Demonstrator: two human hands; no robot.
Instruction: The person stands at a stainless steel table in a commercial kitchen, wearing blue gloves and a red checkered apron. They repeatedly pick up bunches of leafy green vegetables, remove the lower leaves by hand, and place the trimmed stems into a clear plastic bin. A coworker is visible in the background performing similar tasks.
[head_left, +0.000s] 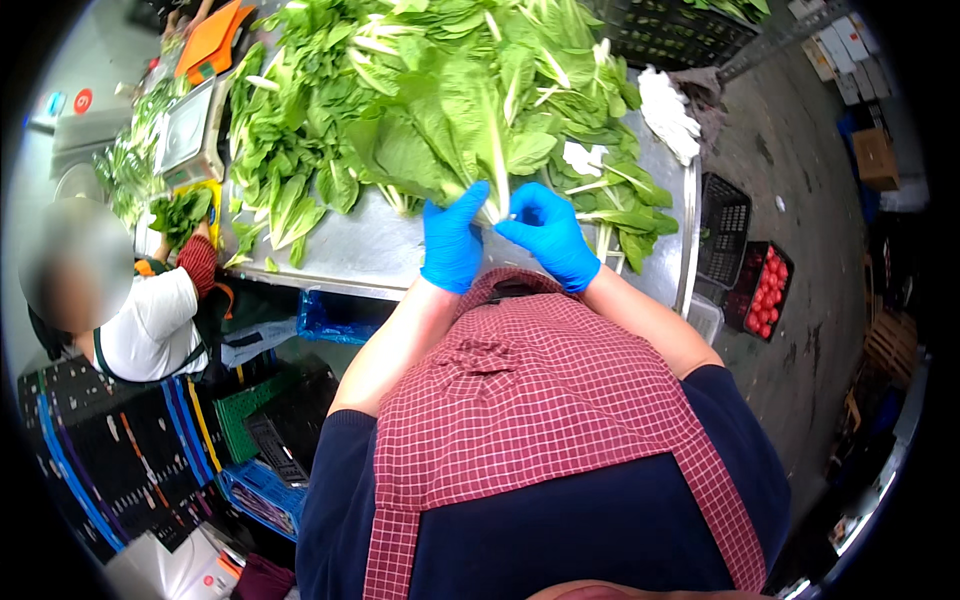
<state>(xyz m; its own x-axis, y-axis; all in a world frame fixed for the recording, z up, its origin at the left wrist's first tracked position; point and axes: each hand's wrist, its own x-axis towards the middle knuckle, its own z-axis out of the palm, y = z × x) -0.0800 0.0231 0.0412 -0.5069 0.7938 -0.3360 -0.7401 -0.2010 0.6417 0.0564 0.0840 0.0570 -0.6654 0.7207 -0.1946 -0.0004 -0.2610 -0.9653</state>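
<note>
My left hand [452, 240], in a blue glove, is closed around the base of a head of leafy lettuce [480, 125]. Its broad green leaves fan away from me over the heap, and a pale midrib runs toward my fingers. At the cut end, my right hand [555, 238], also gloved in blue, pinches the pale stem with curled fingers. Beyond and around both hands spreads a big pile of loose leafy greens [285, 120] on a metal table [350, 250]. White crumpled cloth or paper [668, 115] lies at the table's right edge.
At the left, a co-worker [150, 325] handles greens beside a scale [190, 130] and an orange-topped device [212, 40]. A black crate [680, 35] of greens stands at the back. Right of the table, crates sit on the floor, one with red round produce [767, 290]. Stacked crates [110, 450] stand behind left.
</note>
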